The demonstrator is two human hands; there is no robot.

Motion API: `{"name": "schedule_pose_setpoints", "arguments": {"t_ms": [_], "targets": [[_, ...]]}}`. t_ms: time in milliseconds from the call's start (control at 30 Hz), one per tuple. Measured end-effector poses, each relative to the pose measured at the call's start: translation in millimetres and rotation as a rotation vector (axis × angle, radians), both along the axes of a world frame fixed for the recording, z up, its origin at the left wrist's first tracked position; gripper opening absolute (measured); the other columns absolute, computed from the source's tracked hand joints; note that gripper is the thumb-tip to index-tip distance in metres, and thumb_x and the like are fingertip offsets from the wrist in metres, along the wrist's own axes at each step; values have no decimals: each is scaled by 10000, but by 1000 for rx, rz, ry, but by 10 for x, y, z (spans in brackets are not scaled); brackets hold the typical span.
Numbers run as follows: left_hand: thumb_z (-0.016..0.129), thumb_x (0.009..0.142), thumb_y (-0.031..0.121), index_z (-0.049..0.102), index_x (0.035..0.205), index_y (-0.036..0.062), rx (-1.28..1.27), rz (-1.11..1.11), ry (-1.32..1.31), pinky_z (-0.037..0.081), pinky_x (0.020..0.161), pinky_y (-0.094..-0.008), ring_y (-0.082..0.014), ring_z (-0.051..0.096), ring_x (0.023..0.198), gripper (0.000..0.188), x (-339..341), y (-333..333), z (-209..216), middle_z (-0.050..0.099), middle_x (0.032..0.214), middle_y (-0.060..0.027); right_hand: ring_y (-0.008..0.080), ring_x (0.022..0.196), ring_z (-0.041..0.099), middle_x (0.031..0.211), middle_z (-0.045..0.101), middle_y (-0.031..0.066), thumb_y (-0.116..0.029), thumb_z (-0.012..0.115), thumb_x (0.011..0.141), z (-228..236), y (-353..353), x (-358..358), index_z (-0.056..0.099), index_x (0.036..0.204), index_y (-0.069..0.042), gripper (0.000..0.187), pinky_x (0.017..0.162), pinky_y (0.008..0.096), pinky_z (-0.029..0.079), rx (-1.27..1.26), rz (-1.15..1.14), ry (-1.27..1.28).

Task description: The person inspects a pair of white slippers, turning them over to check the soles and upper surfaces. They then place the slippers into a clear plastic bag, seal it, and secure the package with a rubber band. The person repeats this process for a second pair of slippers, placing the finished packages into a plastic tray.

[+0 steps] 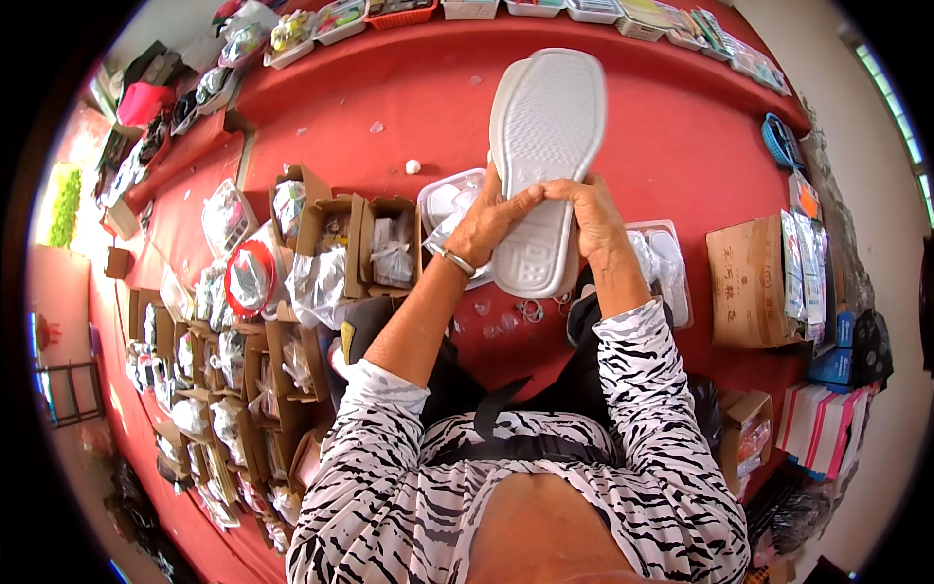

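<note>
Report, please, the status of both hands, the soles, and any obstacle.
Left hand and right hand: both holding white soles. Soles: stacked, raised above red floor. Obstacles: none seen; plastic tub below, at right.

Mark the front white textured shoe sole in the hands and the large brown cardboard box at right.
White textured shoe sole [553,141], head view: upper half of its textured face.
Large brown cardboard box [747,282], head view: broad face.

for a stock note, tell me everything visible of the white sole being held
The white sole looks like foam or rubber: textured front, raised marks near the heel, rounded ends. The left hand and right hand grip its narrower half, wide end pointing away; a pale layer shows behind.
</note>
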State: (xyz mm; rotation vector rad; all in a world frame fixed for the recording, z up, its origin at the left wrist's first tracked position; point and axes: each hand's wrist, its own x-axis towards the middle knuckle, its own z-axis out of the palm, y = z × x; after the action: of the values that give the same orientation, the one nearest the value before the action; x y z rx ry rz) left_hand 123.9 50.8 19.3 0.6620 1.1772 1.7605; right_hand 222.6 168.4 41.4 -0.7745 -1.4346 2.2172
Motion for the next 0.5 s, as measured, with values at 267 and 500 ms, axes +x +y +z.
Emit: {"name": "schedule_pose_setpoints", "arguments": {"t_ms": [267,500], "targets": [[530,925,262,330,1317,28,69,62,-67,434,898,-297,-150,509,1064,498,55,117,-144,499,1206,-88,213,818,630,966,628,147,-56,629,748,36,-86,-54,559,1063,60,343,728,327,521,-53,-88,87],[521,923,280,186,1401,37,-117,54,202,400,955,-350,-222,483,1127,632,5,112,-59,468,1254,-156,245,777,644,841,649,161,-121,660,707,-81,4,-57,547,1046,68,404,711,347,506,432,-183,72]]}}
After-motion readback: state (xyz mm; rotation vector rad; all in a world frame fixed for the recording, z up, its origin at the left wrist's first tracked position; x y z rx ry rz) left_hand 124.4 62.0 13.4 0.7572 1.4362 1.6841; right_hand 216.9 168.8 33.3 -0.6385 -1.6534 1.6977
